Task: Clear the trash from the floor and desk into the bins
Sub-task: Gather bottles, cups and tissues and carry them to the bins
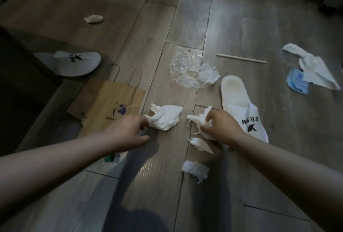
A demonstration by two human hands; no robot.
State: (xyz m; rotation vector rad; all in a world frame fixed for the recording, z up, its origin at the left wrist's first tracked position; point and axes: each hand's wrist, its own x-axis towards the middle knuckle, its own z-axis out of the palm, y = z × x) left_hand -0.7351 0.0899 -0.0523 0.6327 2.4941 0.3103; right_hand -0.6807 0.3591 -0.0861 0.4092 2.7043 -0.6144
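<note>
While both bare arms reach down over the wooden floor (228,18), the right hand (220,127) pinches a torn tissue (196,119) between curled fingers and thumb, with the paper bunched at the fingertips and loose shreds hanging below it. The left hand (128,133) has its fingertips at the left edge of a crumpled tissue (165,117), which lies on the floor between the two hands; the thumb stands out apart beneath it, so no pinch is formed. A tissue scrap (201,144) lies just below the right hand, and a second scrap (194,170) lies nearer the person. A white slipper (239,98) lies just beside the right hand, its toe partly hidden by the wrist. A brown paper bag (109,105) lies flat beside and partly under the left hand. A clear plastic wrap (191,70) lies beyond the crumpled tissue, with a thin wooden stick (241,58) to its right. Farther right, a white paper sheet (311,64) overlaps a blue face mask (297,81). A second slipper (72,63) lies at the left, against a dark furniture edge, and a tissue wad (93,19) lies well apart beyond it. A green object (109,158) shows under the left forearm; its kind cannot be told.
</note>
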